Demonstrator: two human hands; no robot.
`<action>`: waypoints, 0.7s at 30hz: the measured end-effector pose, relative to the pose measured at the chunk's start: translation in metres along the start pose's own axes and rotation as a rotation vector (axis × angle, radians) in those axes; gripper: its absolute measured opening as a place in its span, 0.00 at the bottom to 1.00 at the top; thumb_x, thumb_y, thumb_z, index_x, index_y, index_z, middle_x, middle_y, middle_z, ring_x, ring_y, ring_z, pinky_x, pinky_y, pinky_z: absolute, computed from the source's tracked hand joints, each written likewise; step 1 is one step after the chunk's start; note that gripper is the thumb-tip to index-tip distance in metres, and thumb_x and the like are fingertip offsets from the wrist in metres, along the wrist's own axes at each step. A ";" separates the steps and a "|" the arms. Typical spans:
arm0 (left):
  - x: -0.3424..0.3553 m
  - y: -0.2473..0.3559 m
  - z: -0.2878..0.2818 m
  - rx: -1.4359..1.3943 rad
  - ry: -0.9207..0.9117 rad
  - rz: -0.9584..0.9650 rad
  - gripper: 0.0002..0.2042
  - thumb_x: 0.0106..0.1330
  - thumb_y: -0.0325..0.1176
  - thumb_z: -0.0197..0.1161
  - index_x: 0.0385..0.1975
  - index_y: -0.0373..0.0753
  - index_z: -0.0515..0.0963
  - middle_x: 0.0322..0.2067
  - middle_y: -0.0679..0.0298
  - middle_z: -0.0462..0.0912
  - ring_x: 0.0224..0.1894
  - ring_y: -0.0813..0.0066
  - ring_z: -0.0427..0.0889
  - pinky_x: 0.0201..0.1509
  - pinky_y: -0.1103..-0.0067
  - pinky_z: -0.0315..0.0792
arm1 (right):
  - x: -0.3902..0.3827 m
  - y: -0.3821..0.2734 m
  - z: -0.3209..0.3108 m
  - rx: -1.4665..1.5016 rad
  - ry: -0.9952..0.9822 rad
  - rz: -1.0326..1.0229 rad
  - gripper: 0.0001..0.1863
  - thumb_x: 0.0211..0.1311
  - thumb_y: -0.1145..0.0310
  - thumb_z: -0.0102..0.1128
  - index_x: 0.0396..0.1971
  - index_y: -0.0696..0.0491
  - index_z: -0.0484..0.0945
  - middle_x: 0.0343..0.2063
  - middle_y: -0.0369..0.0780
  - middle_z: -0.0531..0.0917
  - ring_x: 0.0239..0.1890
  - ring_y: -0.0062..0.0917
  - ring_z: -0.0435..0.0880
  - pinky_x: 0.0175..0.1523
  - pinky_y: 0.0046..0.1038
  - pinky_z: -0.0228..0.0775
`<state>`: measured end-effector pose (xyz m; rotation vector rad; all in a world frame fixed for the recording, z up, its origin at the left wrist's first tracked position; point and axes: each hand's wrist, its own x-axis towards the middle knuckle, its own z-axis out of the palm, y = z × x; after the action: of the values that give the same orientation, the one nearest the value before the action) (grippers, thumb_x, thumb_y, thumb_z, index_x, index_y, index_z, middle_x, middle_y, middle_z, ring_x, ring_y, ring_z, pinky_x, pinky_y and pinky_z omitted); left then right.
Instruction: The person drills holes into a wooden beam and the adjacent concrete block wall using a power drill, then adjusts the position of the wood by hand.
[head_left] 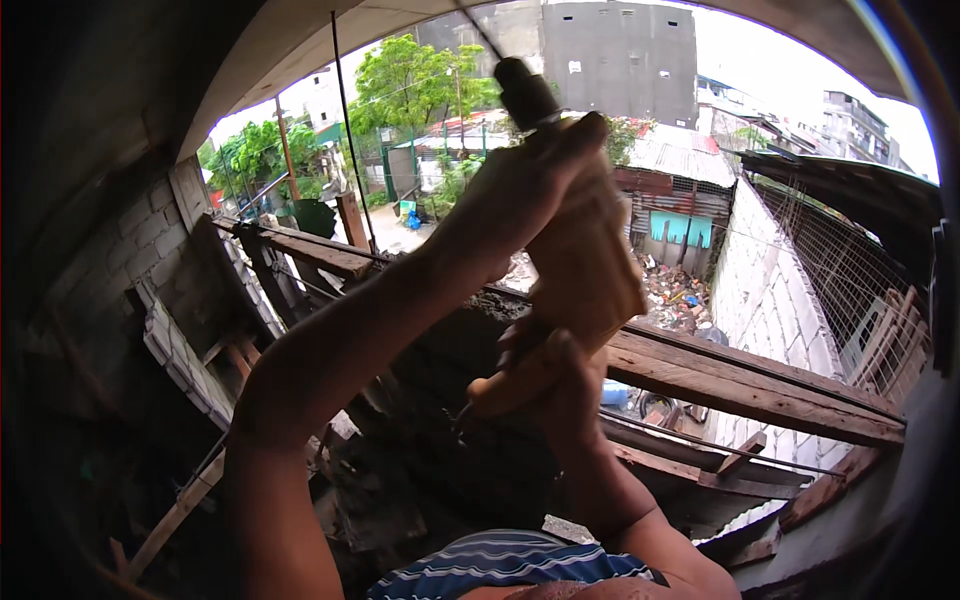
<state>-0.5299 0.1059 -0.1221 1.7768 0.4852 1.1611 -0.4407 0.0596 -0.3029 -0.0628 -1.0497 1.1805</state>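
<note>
A yellowish power drill (590, 265) with a dark chuck (525, 92) is raised in front of me and tilted. A thin bit (478, 28) runs up from the chuck toward the top edge of the view; its tip is out of sight. High on the tool, just below the chuck, my left hand (525, 185) is closed around the body. My right hand (570, 380) grips the handle (510, 388) at the lower end, partly in shadow. Whether a finger presses the trigger cannot be made out.
Wooden beams (740, 375) cross in front of me, with a drop beyond them to rubble (675, 285). A concrete slab (260, 60) arches overhead. To the right stands a pale block wall (775, 270); a thin dark rod (347, 130) hangs at left. Broken planks (175, 515) lean lower left.
</note>
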 end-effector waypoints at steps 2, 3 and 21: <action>0.016 0.009 0.010 0.059 -0.213 -0.011 0.25 0.64 0.54 0.68 0.45 0.35 0.79 0.39 0.58 0.85 0.40 0.69 0.85 0.51 0.74 0.76 | 0.013 -0.007 -0.004 0.023 -0.010 -0.024 0.28 0.64 0.58 0.60 0.57 0.61 0.67 0.43 0.46 0.81 0.40 0.31 0.84 0.40 0.32 0.80; 0.026 0.005 0.012 0.058 -0.222 -0.010 0.25 0.64 0.54 0.68 0.45 0.35 0.79 0.39 0.58 0.85 0.40 0.69 0.85 0.51 0.74 0.76 | 0.019 -0.013 0.004 0.065 0.091 -0.058 0.27 0.67 0.56 0.58 0.57 0.60 0.67 0.43 0.45 0.81 0.39 0.30 0.83 0.38 0.31 0.80; 0.182 0.047 0.030 0.657 0.157 0.046 0.26 0.45 0.44 0.78 0.40 0.30 0.83 0.35 0.52 0.86 0.32 0.60 0.88 0.35 0.69 0.82 | 0.170 -0.073 -0.016 0.873 -0.308 -0.020 0.21 0.72 0.61 0.55 0.57 0.58 0.71 0.38 0.39 0.81 0.40 0.27 0.81 0.37 0.28 0.79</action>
<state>-0.4250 0.1996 0.0056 2.2609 1.0121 1.2670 -0.3781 0.1669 -0.1642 0.8294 -0.7109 1.5709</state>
